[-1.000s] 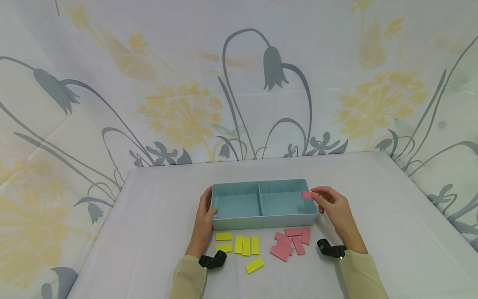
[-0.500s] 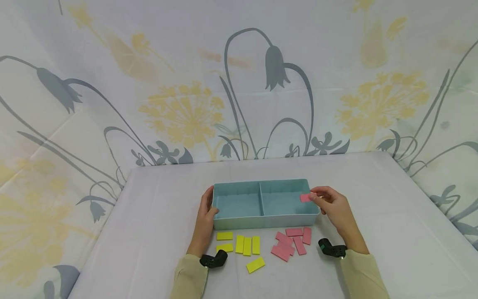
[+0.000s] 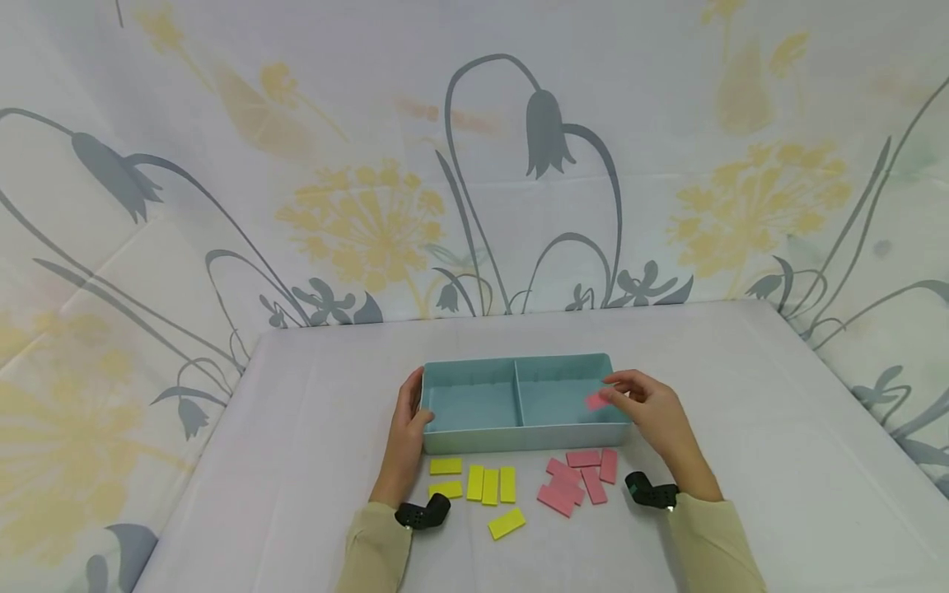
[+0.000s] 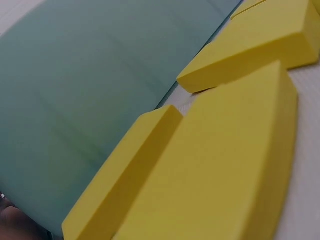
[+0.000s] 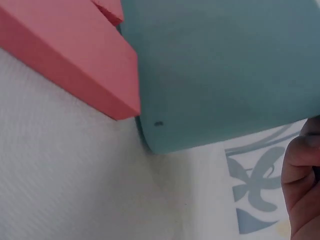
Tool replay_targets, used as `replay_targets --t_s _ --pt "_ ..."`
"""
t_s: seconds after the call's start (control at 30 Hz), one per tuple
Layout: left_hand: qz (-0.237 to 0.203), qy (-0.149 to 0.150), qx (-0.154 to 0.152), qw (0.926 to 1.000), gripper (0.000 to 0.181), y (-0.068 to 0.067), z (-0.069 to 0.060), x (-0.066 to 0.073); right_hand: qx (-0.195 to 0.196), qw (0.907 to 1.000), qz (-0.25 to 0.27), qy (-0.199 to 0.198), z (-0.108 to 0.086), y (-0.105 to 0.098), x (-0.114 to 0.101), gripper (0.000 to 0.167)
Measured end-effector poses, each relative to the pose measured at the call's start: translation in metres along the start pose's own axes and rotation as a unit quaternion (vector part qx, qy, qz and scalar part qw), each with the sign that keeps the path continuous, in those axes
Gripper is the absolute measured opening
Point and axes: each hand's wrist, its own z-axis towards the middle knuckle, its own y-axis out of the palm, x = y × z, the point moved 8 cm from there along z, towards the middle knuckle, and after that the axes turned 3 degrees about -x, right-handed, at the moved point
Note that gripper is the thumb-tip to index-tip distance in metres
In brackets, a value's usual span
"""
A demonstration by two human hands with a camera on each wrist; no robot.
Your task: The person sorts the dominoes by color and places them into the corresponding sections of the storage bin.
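Meeting a flowered backdrop (image 3: 652, 74) at twelve o'clock, the table (image 3: 815, 461) bears yellow blocks (image 3: 490, 487) at seven, pink blocks (image 3: 554, 500) at five of a teal box (image 3: 474, 443); left hand (image 3: 404, 428) grips its nine-o'clock end, right hand (image 3: 654, 410) pinches a pink piece (image 3: 596, 401) over its three-o'clock compartment. Left wrist: yellow blocks beside the box; right wrist: pink.

Left hand (image 3: 403, 430) and right hand (image 3: 652, 409) bare. Behind each, at the wrist's inner side, sits an angular black unit: left unit (image 3: 424, 513) plain, right unit (image 3: 651, 492) green-marked. Beige left sleeve (image 3: 374, 550) and right sleeve (image 3: 713, 543) cover the forearms.
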Motion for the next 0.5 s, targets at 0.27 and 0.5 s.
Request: replay_targets --t_s 0.27,0.5 --pt "-0.001 -0.014 -0.01 0.9999 0.063 0.002 -0.007 0.018 -0.005 0.9996 -0.02 -0.019 -0.002 0.004 -0.004 0.037" --pt "0.0 -0.012 -0.006 0.9999 0.062 0.001 -0.004 0.01 0.002 0.9982 -0.051 -0.032 0.003 0.011 0.017 0.022"
